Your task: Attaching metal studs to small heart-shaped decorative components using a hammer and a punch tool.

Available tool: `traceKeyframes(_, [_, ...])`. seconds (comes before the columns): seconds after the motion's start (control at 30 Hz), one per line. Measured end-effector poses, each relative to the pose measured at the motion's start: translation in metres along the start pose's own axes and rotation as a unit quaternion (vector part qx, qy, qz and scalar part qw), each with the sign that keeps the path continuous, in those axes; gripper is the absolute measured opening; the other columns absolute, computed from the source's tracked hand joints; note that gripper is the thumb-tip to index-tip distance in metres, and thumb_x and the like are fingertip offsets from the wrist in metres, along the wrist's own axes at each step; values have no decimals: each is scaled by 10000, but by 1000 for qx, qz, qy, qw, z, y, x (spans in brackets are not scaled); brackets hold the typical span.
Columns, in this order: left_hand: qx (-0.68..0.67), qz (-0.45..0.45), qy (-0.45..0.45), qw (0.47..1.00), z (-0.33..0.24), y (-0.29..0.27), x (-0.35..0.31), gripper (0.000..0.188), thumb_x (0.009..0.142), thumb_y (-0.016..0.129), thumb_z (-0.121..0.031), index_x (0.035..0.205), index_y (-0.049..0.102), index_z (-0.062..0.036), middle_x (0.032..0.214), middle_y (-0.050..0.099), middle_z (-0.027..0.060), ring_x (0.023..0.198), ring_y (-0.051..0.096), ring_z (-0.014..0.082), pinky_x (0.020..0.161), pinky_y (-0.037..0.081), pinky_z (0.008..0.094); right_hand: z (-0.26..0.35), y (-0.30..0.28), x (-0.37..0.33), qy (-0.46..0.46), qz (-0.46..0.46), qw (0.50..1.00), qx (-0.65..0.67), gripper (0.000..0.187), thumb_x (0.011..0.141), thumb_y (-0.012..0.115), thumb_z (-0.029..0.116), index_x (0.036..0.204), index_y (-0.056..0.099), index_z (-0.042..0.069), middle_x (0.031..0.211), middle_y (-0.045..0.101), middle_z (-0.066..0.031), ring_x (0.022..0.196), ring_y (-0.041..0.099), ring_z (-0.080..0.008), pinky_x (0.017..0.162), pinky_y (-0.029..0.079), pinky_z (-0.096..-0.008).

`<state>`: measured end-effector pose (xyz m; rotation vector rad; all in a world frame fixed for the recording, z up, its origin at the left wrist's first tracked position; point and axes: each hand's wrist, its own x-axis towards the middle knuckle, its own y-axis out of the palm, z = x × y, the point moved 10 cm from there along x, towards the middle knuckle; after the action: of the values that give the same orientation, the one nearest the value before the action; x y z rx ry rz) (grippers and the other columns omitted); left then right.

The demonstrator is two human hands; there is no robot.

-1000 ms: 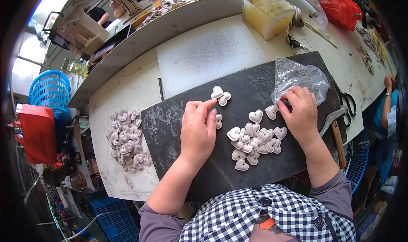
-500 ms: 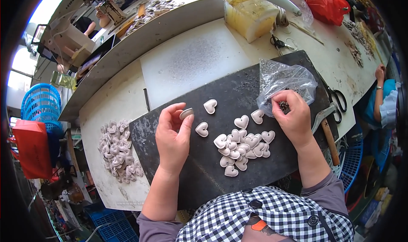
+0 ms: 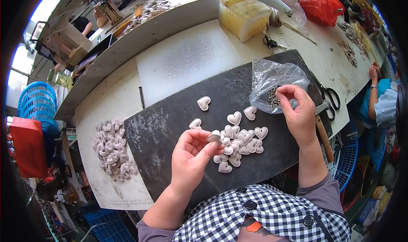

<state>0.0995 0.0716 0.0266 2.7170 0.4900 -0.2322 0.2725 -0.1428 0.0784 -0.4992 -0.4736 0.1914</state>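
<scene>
Dark lettering runs across a pale panel [image 3: 70,1] at the upper left, and small dark marks, too faint to read, sit on the desk [image 3: 114,102] beyond the black board [image 3: 157,133]. The left hand [image 3: 189,160] has its grip clamped on one heart-shaped pale padded piece [image 3: 213,137], thumb below and fingers above, raised over the board at the near left side of the cluster. The right hand [image 3: 301,112] has thumb and forefinger tips close to each other at one clear plastic bag [image 3: 278,76] of small dark bits [image 3: 273,98]; whether that grip pinches anything, I cannot tell. Four hearts lie singly on the board: one far heart [image 3: 204,103], one near the left fingers, and two just beyond the cluster [image 3: 245,138], whose hearts overlap too much for an exact count, as do those in the larger heap [image 3: 112,152] on the desk, left of the board. Also there: one hammer [image 3: 324,140] at the board's right edge, two pairs of scissors, a large black-handled pair [image 3: 332,98] beside it and a smaller pair [image 3: 272,42] beyond the board, one white sheet [image 3: 148,65], one thin dark rod [image 3: 141,97], one yellowish block [image 3: 250,25] and one red plastic bag [image 3: 321,8].
</scene>
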Motion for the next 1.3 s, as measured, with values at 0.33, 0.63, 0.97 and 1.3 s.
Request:
traceKeyframes(0.33, [-54,13,-81,995,19,23,1,237,1003,603,-69,1200,563,57,1131,680,157,975,702,194,872,601,314,82,61,-49,-111,169,971,124,186,779,772,-26,926,702,63,906,641,-80,815,639,-238,707,520,-325])
traceKeyframes(0.63, [-19,21,-28,999,5,27,-5,173,978,632,-34,1131,596,39,1077,703,123,976,696,157,879,576,292,71,64,-51,-59,152,972,169,182,745,807,11,879,697,69,917,627,-70,836,620,-222,724,504,-327])
traceKeyframes(0.97, [47,25,-42,998,7,32,-10,173,964,642,-19,1113,586,50,1040,700,121,959,698,156,863,576,284,82,65,-57,-126,166,976,66,163,783,761,35,909,664,72,960,633,-69,881,599,-260,787,476,-369])
traceKeyframes(1.3, [185,-22,52,981,2,29,-30,128,910,703,-28,1026,669,12,942,701,80,837,714,128,758,593,260,48,75,-84,97,237,922,290,135,813,772,1,906,684,44,933,710,-84,854,677,-187,760,539,-306])
